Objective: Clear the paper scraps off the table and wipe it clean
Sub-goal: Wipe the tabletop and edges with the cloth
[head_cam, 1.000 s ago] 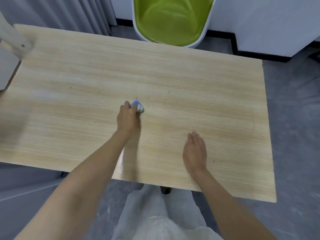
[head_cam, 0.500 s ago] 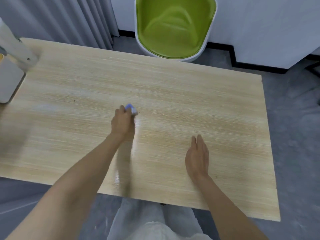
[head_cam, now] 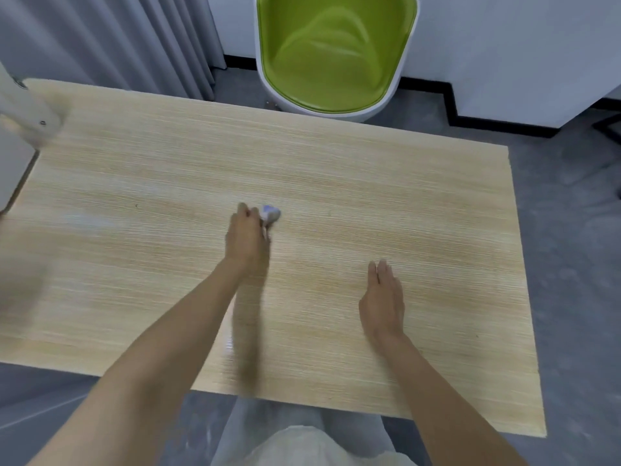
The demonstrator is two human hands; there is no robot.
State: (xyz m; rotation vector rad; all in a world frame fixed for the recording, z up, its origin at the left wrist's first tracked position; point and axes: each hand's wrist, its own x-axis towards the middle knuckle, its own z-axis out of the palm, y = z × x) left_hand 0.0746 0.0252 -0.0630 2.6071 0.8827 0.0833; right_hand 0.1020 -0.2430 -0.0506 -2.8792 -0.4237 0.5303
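A light wooden table [head_cam: 420,203] fills the view. Near its middle, my left hand [head_cam: 247,238] grips a small wadded blue-and-white cloth [head_cam: 270,214] and presses it onto the tabletop; only the cloth's far end shows past my fingers. My right hand [head_cam: 383,299] rests flat on the table to the right, fingers straight and together, holding nothing. I see no paper scraps on the table.
A green chair with a white shell [head_cam: 331,52] stands beyond the table's far edge. A white object [head_cam: 15,156] sits at the table's left end. Grey curtains [head_cam: 111,38] hang at the back left. Grey floor lies to the right.
My left hand slid the cloth a little left, then back to the right, over the middle of the table. My right hand has stayed flat in place. The view tilted slightly upward.
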